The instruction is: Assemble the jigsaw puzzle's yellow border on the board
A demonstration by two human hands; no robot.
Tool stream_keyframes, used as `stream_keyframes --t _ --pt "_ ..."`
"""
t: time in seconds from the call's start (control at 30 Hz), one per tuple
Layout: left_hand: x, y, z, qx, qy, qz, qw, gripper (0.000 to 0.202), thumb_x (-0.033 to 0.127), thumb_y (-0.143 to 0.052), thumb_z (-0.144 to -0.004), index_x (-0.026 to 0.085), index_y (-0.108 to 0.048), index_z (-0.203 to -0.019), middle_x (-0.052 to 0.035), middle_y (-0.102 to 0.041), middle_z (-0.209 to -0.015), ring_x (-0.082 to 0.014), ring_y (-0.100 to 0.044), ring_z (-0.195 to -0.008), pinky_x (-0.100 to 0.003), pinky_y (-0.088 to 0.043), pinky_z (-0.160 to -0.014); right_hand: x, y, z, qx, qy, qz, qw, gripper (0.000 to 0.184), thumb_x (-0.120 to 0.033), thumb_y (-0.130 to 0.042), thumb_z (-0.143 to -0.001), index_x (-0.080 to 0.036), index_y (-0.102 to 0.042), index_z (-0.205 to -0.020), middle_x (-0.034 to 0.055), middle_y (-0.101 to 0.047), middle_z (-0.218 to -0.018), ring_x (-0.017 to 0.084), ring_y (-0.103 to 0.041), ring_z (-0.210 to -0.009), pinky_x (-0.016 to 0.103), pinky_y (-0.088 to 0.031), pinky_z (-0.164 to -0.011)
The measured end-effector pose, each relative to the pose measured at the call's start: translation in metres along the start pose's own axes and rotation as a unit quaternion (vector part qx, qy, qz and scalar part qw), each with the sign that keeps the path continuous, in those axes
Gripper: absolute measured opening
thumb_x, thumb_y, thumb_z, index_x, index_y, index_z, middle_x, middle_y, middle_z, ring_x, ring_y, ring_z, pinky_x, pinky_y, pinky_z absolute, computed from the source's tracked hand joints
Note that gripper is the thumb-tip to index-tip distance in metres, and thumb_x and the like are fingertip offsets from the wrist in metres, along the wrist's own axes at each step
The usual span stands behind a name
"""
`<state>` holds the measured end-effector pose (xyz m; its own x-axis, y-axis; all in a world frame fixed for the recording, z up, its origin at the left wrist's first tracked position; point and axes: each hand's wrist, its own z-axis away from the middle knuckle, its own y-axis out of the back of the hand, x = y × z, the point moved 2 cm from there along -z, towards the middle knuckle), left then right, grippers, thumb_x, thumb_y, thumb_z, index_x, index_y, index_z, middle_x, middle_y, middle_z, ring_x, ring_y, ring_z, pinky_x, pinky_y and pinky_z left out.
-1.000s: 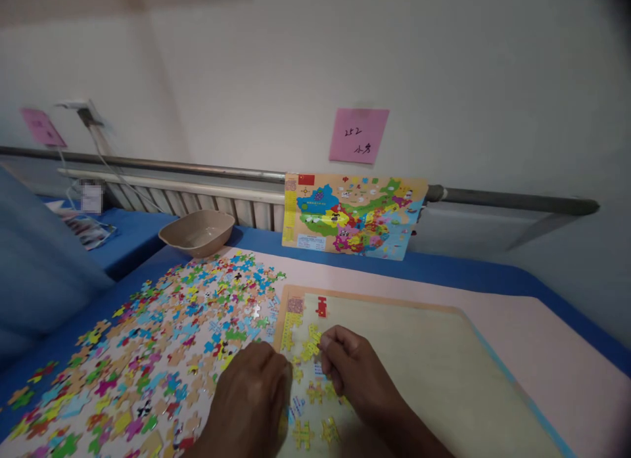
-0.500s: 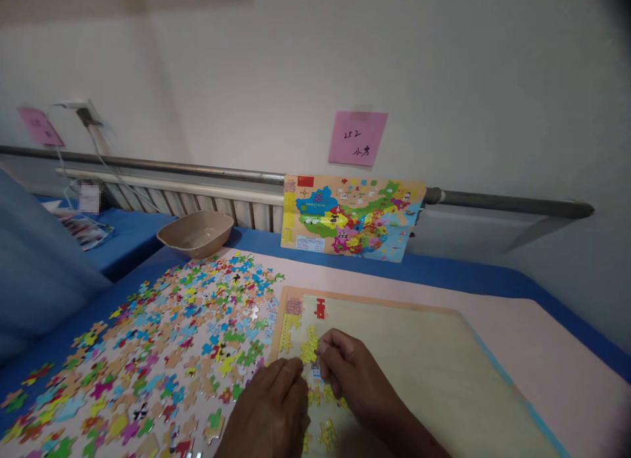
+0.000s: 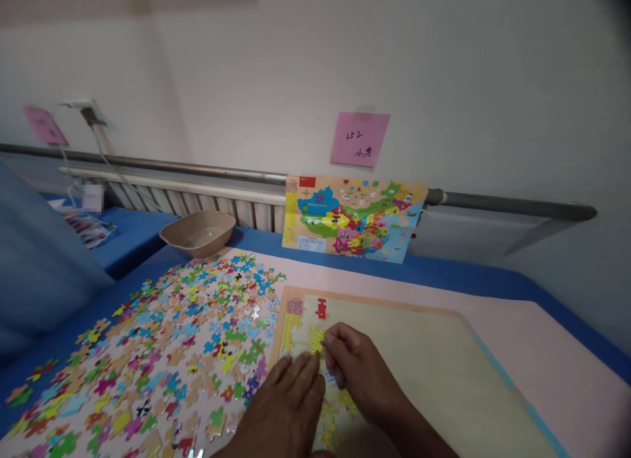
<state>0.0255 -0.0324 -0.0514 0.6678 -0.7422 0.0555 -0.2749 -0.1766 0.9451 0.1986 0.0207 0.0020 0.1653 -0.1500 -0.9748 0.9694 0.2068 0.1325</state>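
Note:
My left hand lies palm down over the left part of the puzzle board, fingers stretched out and covering some of the board's edge. Close beside it, my right hand is closed, thumb against the curled index finger; whatever is between them is hidden. Yellow puzzle pieces with print touch or almost touch its fingertips. More yellow pieces lie below, partly behind both hands. A red puzzle piece rests near the board's top left, right of the yellow strip along the frame.
Loose puzzle pieces in many colours spread over the pink sheet on the left. Behind them stands a beige basin. A colourful map picture leans against the rail at the wall. Blue cloth hangs at far left.
My left hand has slid a little right and up onto the board, its fingers flatter. My right hand has shifted slightly right, still closed beside the yellow pieces.

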Motion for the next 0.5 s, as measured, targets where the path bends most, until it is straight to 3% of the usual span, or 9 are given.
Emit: stream_keyframes --t 0.1,0.2,0.23,0.33,0.5 --pt "0.0 0.015 0.0 0.055 -0.022 0.026 0.998 0.052 0.055 -0.062 -0.103 0.016 -0.061 -0.138 -0.0135 -0.069 -0.145 -0.0311 -0.065 -0.13 -0.047 -0.052 -0.107 0.001 0.0 0.001 -0.005 -0.005 0.015 1.0 0.026 -0.048 -0.056 -0.088 -0.024 -0.053 -0.077 -0.006 -0.057 -0.063 0.011 -0.045 -0.051 0.025 -0.035 -0.052" --pt "-0.009 0.041 0.002 0.136 0.071 0.093 0.984 0.016 0.026 -0.056 -0.103 0.022 -0.067 -0.113 -0.006 -0.076 -0.11 -0.024 -0.069 -0.094 -0.041 -0.052 -0.082 0.003 -0.002 0.002 -0.01 -0.001 0.033 0.999 0.024 -0.044 -0.054 -0.089 -0.024 -0.052 -0.076 -0.0062 -0.056 -0.063 0.011 -0.044 -0.051 0.024 -0.033 -0.051" --pt "-0.012 0.049 0.004 0.175 0.104 0.095 0.974 0.015 0.018 -0.052 -0.102 0.022 -0.066 -0.102 -0.0046 -0.073 -0.096 -0.0231 -0.066 -0.085 -0.04 -0.049 -0.076 0.004 -0.004 0.003 -0.016 -0.001 0.038 0.999 0.024 -0.043 -0.054 -0.089 -0.024 -0.052 -0.075 -0.0061 -0.055 -0.062 0.011 -0.044 -0.05 0.024 -0.033 -0.05" --pt "-0.019 0.061 0.005 0.2 0.165 0.116 0.959 0.018 0.01 -0.052 -0.098 0.023 -0.059 -0.086 -0.0021 -0.063 -0.082 -0.0208 -0.058 -0.075 -0.036 -0.042 -0.066 0.007 -0.016 0.006 -0.045 -0.015 0.038 0.998 0.025 -0.045 -0.054 -0.09 -0.024 -0.053 -0.076 -0.0063 -0.055 -0.061 0.01 -0.043 -0.049 0.023 -0.033 -0.049" --pt "-0.011 0.055 0.002 0.233 0.123 0.08 0.961 0.02 0.009 -0.05 -0.099 0.021 -0.06 -0.087 -0.0033 -0.061 -0.081 -0.0211 -0.054 -0.074 -0.036 -0.037 -0.066 0.011 -0.033 0.01 -0.054 -0.053 0.024 0.997 0.02 -0.042 -0.054 -0.088 -0.024 -0.054 -0.078 -0.0076 -0.054 -0.056 0.009 -0.038 -0.042 0.022 -0.029 -0.044"
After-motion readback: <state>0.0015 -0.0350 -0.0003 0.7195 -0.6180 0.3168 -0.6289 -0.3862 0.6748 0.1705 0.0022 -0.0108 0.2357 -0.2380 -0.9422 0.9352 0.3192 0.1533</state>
